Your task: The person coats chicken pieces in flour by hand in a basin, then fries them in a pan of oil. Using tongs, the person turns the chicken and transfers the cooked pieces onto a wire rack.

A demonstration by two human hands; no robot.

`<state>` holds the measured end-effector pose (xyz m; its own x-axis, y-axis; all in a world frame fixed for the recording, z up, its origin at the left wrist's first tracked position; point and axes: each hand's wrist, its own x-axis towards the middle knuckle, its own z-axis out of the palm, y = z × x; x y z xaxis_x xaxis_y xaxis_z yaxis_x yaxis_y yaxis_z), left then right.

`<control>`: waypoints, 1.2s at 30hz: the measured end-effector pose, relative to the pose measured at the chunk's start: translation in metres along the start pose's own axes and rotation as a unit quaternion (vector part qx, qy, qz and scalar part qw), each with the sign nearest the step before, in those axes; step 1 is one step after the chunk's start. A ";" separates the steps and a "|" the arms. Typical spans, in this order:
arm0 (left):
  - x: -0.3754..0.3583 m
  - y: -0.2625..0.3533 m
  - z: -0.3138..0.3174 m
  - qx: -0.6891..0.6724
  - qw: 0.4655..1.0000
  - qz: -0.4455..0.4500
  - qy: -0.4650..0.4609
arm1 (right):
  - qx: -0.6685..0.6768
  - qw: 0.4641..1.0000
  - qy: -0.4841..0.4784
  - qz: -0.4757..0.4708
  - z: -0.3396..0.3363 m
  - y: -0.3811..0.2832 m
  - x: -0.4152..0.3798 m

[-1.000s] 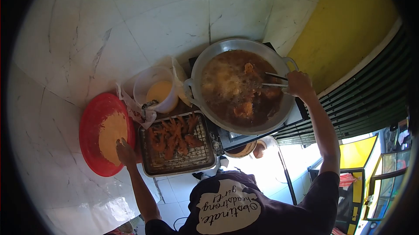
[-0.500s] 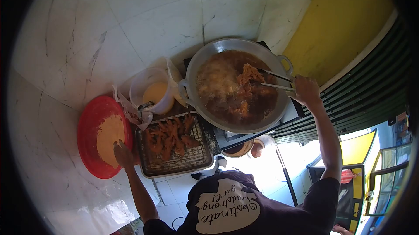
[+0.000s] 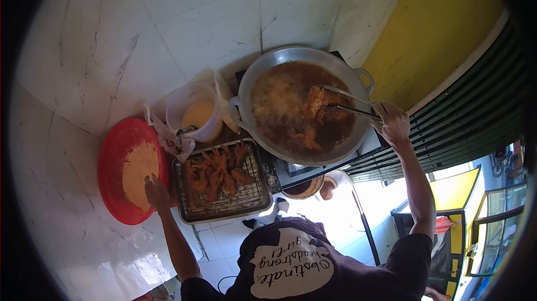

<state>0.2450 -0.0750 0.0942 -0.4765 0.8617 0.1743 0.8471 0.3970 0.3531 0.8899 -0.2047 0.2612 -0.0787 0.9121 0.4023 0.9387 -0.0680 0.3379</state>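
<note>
My right hand [image 3: 393,122] is closed on the metal tongs [image 3: 358,112]. The tongs' tips grip a browned, coated fried piece [image 3: 320,100] in the bubbling oil of a big two-handled pan [image 3: 330,63]. Another fried piece [image 3: 309,139] lies lower in the oil. Over the inner right side of the red basin [image 3: 110,189], my left hand [image 3: 157,193] has its fingers stretched out by the pale flour [image 3: 140,167] and holds nothing that I can see.
Fried pieces [image 3: 215,175] lie on a rack in a metal tray [image 3: 251,206] between basin and pan. Behind it stand a tub [image 3: 210,133] of yellowish liquid and a plastic bag [image 3: 170,139]. Below the pan are round containers [image 3: 305,190]. Another person's hand [image 3: 435,294] shows at bottom right.
My right hand has turned the tongs, and the gripped piece sits slightly lower, its surface turned. My left hand has barely moved. The whole view has shifted slightly.
</note>
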 end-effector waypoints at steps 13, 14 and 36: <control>-0.002 0.004 -0.005 0.002 1.000 -0.014 -0.014 | 0.036 0.987 0.141 -0.064 -0.006 -0.002 -0.004; 0.000 -0.001 0.000 -0.001 1.000 -0.010 -0.009 | 0.040 0.986 0.150 -0.067 -0.005 -0.002 -0.004; -0.002 0.001 -0.003 0.010 1.000 0.007 0.001 | 0.076 0.996 -0.049 0.022 -0.024 -0.011 0.003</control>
<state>0.2464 -0.0769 0.0967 -0.4646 0.8668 0.1811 0.8585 0.3908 0.3320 0.8708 -0.2111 0.2793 -0.0100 0.9450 0.3268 0.9810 -0.0541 0.1864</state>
